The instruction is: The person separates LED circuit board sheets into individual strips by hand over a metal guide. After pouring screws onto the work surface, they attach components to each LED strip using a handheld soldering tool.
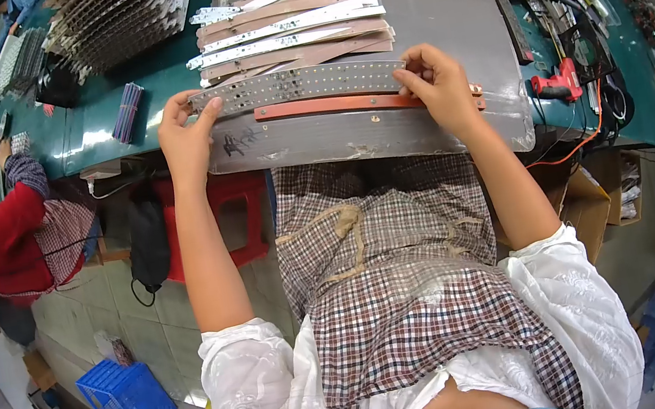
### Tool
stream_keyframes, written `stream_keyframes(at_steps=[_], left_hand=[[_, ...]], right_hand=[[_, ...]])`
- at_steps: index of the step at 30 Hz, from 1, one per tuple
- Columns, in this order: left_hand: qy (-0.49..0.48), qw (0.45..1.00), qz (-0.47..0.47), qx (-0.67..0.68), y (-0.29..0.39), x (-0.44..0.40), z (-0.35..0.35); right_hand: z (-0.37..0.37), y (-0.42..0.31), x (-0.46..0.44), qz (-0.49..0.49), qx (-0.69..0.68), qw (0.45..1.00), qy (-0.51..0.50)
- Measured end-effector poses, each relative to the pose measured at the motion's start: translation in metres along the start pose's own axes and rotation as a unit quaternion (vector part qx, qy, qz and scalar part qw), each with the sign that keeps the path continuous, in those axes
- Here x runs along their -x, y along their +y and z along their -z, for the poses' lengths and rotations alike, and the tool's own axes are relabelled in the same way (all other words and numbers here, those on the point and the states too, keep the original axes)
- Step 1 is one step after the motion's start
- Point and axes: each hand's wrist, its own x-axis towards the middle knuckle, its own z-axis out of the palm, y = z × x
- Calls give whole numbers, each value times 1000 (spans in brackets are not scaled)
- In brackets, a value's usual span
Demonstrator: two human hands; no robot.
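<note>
Held level between both hands is a long grey strip board (308, 83) with rows of small pale dots, possibly an LED board. My left hand (189, 132) pinches its left end between thumb and fingers. At the other end, my right hand (439, 86) has thumb and fingertips closed on the board. Just below it an orange bar (329, 105) with screws is fixed along the grey work plate (385, 134); my right hand hides part of this bar. Beyond the board lies a pile of white and brown strips (295, 25).
Stacked panels (118, 19) stand at the back left, near a bundle of thin rods (128, 113). A red electric screwdriver (561, 82) with an orange cord lies to the right. A co-worker in a red top (15, 232) sits at left. A blue crate (127, 400) is on the floor.
</note>
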Motion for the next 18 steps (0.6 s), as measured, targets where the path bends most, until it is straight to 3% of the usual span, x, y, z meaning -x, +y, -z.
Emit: stream_keyframes(at_steps=[5,9,12,15,18], left_hand=[[-43,994,-11,96,-24,-7,2],[-87,994,19,59,-28,-10,9],[-100,992,9,73,-29,-10,9],[-97,994,15,40,-20,-11,6],[-67,996,57,-11,-9,-11,0]], right_hand=[[-2,-7,6,70,57,996,3],[1,-7,9,117,122,986,0],[0,-5,14,68,76,995,-9],[-1,-4,13,104,113,988,-9],[-8,-19,9,-94,20,995,6]])
